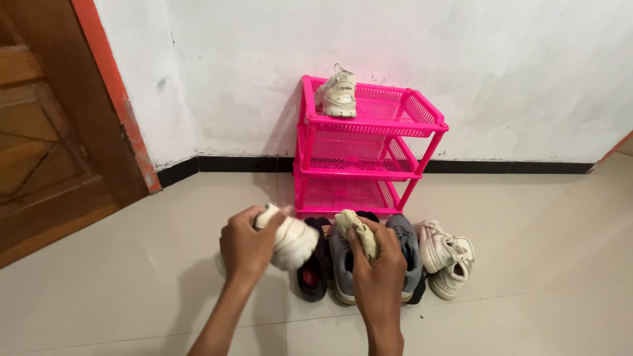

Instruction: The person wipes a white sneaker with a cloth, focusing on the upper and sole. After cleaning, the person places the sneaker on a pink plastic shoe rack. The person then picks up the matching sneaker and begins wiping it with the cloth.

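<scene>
Gripping one white sneaker, the left hand lifts it off the floor; the right hand clutches one pale cloth just beside it. Below them sit one dark shoe, two grey shoes, two white ones. Beyond, one pink three-tier rack carries one white sneaker on top.
</scene>
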